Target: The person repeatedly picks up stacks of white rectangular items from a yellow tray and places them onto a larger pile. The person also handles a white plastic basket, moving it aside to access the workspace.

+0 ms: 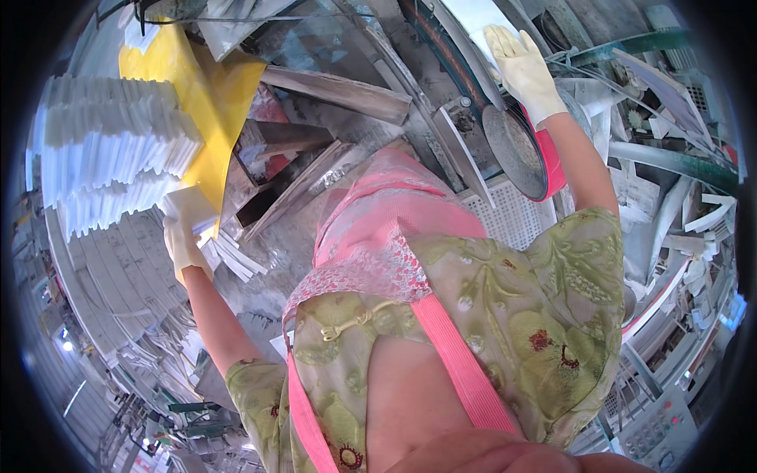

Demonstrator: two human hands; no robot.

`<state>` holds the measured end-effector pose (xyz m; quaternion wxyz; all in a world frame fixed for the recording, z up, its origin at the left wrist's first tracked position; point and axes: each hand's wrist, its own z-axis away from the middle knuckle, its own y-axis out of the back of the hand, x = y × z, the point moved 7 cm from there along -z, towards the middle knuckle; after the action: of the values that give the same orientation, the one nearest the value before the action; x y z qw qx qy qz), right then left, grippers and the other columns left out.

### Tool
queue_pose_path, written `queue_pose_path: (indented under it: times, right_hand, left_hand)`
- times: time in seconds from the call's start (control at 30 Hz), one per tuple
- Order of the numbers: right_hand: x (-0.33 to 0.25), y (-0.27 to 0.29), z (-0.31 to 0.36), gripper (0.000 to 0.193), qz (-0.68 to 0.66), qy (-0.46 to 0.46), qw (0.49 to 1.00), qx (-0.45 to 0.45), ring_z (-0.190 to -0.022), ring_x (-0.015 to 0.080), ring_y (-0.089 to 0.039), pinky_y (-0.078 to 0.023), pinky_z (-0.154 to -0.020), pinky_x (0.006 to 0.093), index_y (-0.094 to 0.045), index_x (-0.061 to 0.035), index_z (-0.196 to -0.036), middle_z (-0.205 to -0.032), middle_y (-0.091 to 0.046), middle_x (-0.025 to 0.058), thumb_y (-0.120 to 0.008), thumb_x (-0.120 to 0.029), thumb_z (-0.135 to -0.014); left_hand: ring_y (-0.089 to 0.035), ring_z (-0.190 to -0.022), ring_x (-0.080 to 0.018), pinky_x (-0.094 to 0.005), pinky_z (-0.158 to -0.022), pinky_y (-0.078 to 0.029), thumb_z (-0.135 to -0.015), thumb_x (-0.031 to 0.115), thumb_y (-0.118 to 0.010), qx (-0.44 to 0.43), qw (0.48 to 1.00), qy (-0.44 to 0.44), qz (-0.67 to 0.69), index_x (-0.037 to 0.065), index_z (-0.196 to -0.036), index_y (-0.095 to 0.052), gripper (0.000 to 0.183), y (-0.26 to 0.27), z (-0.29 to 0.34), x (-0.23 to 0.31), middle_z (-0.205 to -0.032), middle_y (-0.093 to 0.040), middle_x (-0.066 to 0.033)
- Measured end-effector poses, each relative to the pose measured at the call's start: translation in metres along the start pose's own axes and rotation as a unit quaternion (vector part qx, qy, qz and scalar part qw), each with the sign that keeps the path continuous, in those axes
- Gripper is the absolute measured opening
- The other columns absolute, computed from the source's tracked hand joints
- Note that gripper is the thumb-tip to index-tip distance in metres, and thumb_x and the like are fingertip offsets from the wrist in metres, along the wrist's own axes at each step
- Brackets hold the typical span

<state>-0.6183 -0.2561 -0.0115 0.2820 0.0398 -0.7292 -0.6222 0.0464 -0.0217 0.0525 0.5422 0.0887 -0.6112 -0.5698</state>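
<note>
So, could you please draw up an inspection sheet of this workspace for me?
Surface: grey slatted surface next to stacked white pieces.
Job's things: pale slab in the left hand; white slab at the right hand.
Clutter: wooden beam; white offcuts heaped at the right.
Hands: both gloved; left gripping, right with fingers extended.
Cables: thin dark line near the top, possibly a cable.
Surroundings: yellow sheet beside the stack; control panel at lower right.

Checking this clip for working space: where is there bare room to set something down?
Grey floor looks open between the pink apron and the wooden planks. The perforated panel also shows bare between apron and pink bucket. It is crowded around the left hand, with white tiles and a yellow sheet, and at far right, with scrap pieces.
</note>
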Motion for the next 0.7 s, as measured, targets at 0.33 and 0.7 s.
queue_pose_path:
  times: [0.33, 0.7]
  right_hand:
    - [0.002, -0.025, -0.028, 0.054, 0.074, 0.039, 0.994, 0.07, -0.146, 0.03, -0.044, -0.033, -0.121, 0.0406, -0.045, 0.0046, -0.15, -0.154, -0.049, 0.0217, -0.038, -0.016, -0.1]
    - [-0.127, 0.098, -0.07, 0.047, -0.731, -0.15, 0.666, 0.015, -0.094, 0.0146, -0.068, -0.053, -0.082, 0.0327, -0.071, 0.0022, -0.123, -0.107, -0.075, 0.009, -0.064, -0.039, -0.101]
  left_hand:
    - [-0.061, -0.084, -0.0166, -0.0326, -0.065, -0.046, -0.092, 0.049, -0.065, -0.041, 0.999, 0.006, 0.003, 0.004, -0.122, -0.06, 0.055, -0.002, -0.016, -0.009, -0.105, -0.065, -0.0079]
    - [-0.069, -0.109, -0.0274, -0.0359, -0.092, -0.056, -0.089, 0.064, -0.064, -0.082, 0.983, -0.135, -0.091, -0.001, -0.137, -0.061, 0.081, 0.002, -0.022, -0.007, -0.124, -0.068, -0.0183]
